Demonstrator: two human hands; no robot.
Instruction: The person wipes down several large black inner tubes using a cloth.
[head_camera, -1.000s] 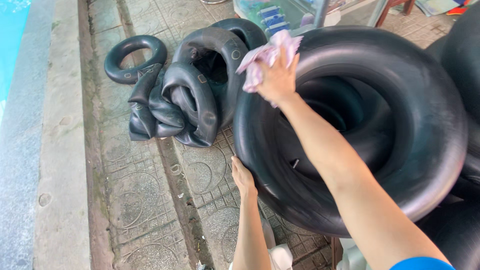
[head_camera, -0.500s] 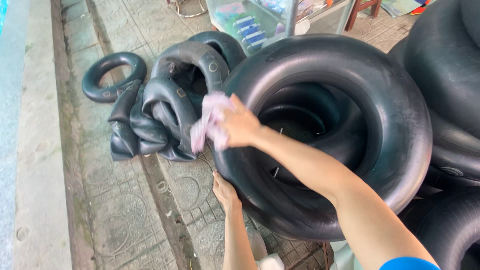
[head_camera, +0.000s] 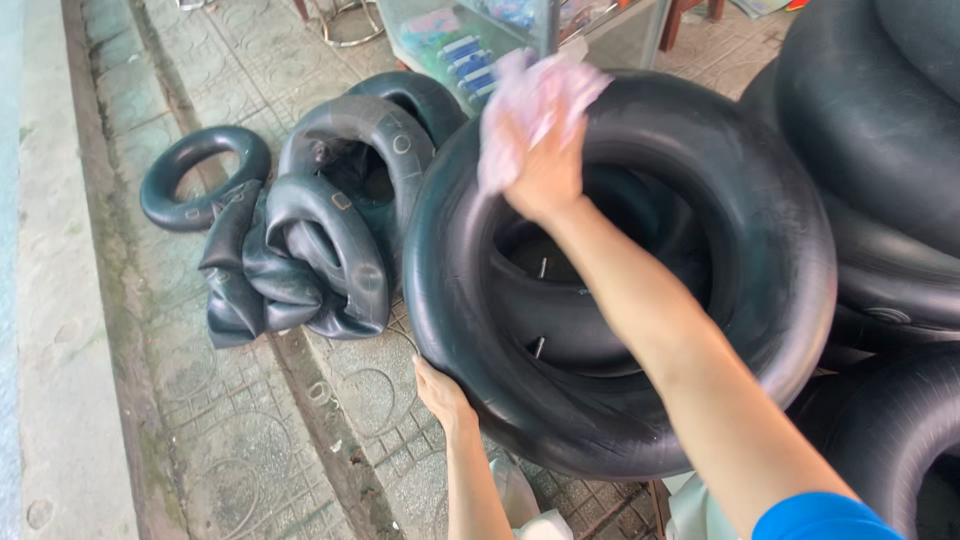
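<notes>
A big inflated black inner tube (head_camera: 760, 230) stands tilted in front of me, with a smaller tube nested inside it. My right hand (head_camera: 545, 170) presses a pink cloth (head_camera: 530, 105) against the tube's upper left rim. My left hand (head_camera: 442, 395) rests flat on the tube's lower left edge and steadies it from below.
A heap of limp, deflated black tubes (head_camera: 310, 230) and one small inflated ring (head_camera: 200, 175) lie on the patterned paving to the left. More large black tubes (head_camera: 890, 120) stack on the right. A glass display case (head_camera: 480, 40) stands behind. A concrete kerb (head_camera: 60, 330) runs along the left.
My right hand has swept the pink cloth along the tube's rim, down to the left and back up to the top left. My left hand has stayed on the lower edge.
</notes>
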